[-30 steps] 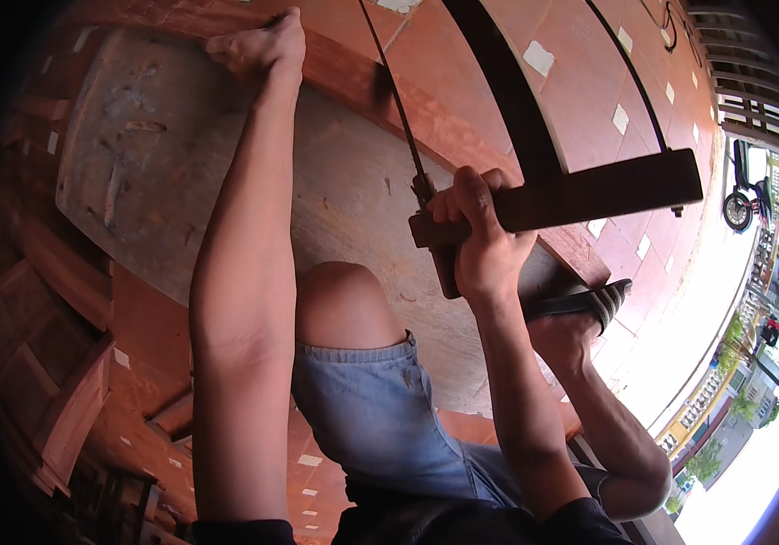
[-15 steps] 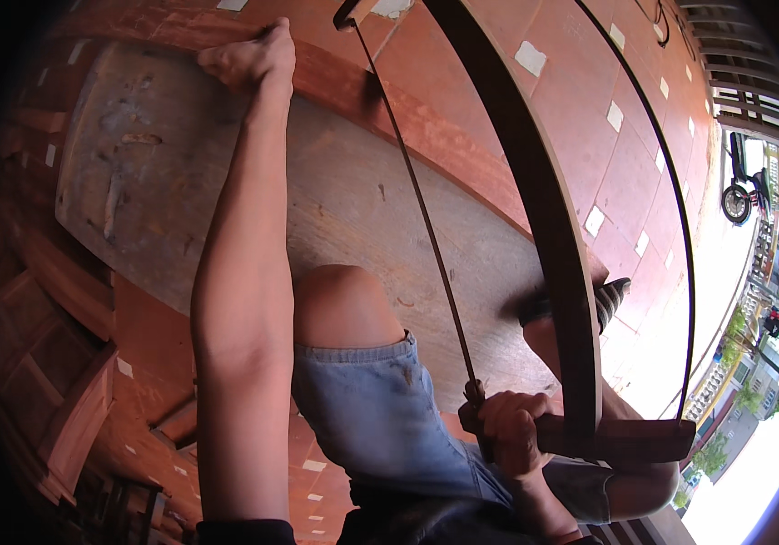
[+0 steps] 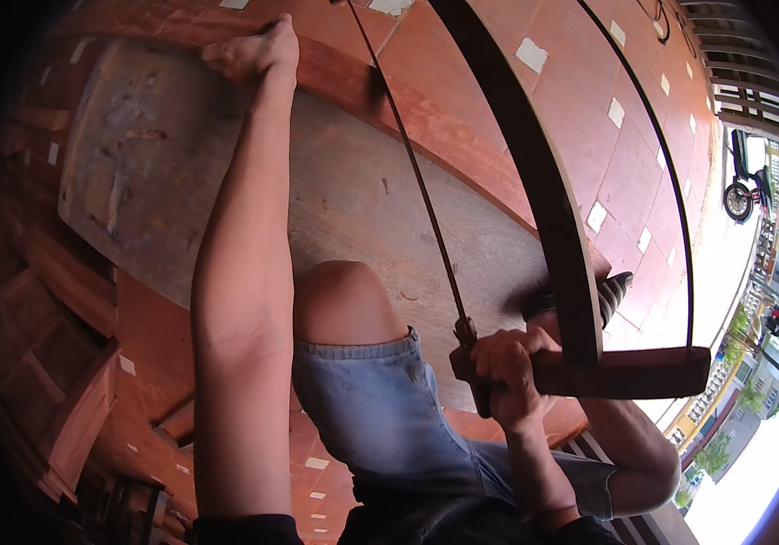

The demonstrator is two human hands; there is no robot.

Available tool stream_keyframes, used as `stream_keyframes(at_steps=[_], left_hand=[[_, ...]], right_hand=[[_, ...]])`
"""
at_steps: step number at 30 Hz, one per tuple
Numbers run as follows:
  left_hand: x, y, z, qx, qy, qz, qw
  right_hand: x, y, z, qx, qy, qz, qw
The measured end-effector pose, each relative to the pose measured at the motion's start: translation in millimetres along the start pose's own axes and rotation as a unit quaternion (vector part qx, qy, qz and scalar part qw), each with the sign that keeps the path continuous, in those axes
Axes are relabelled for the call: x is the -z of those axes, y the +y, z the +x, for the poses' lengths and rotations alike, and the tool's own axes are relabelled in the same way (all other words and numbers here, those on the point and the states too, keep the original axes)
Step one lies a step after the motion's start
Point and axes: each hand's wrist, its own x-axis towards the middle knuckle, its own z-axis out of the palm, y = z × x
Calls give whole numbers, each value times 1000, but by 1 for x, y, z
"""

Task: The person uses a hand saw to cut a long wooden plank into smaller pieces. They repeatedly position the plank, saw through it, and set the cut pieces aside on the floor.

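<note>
Head view: the right hand (image 3: 509, 368) is closed firmly around the near end of a wooden frame saw (image 3: 575, 291), gripping where the thick end bar (image 3: 648, 371) meets the handle peg, with the thumb side up. From this hold the thin blade (image 3: 430, 202) runs away toward the upper edge, passing over a reddish timber plank (image 3: 451, 148) that lies along the far side of a broad grey-brown wooden bench (image 3: 353, 186). The left hand (image 3: 260, 53), at the end of a straight arm, rests on the plank's farther stretch, left of the blade; I cannot tell whether its fingers lie flat or curl over the edge. A bare knee bears on the bench between the two arms, and a foot in a striped sandal (image 3: 615, 295) is beside the plank's right end. Sawing across the plank seems the step in hand, the handle close to the body as at the back of a stroke; whether the teeth sit inside a cut is too small to tell. A further stroke would call for a steady push along the blade's own line, the frame kept from twisting and the left hand's weight holding the timber still.
</note>
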Motion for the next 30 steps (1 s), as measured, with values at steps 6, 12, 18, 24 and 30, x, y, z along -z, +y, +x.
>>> stream_keyframes(at_steps=[6, 12, 18, 24, 30], left_hand=[[-9, -3, 1, -28, 1, -10, 1000], [-5, 6, -10, -11, 20, 1, 1000], [-7, 11, -10, -19, -2, 31, 999], [-16, 1, -1, -62, 48, 77, 994], [-32, -18, 30, -94, 120, 56, 987]], right_hand=[[32, 1, -52, 22, -41, 10, 999], [-49, 35, 103, 24, -8, -9, 1000], [-41, -25, 87, 27, -57, 9, 998], [57, -178, 66, 100, -30, -211, 972], [96, -331, 30, 66, 46, -460, 884]])
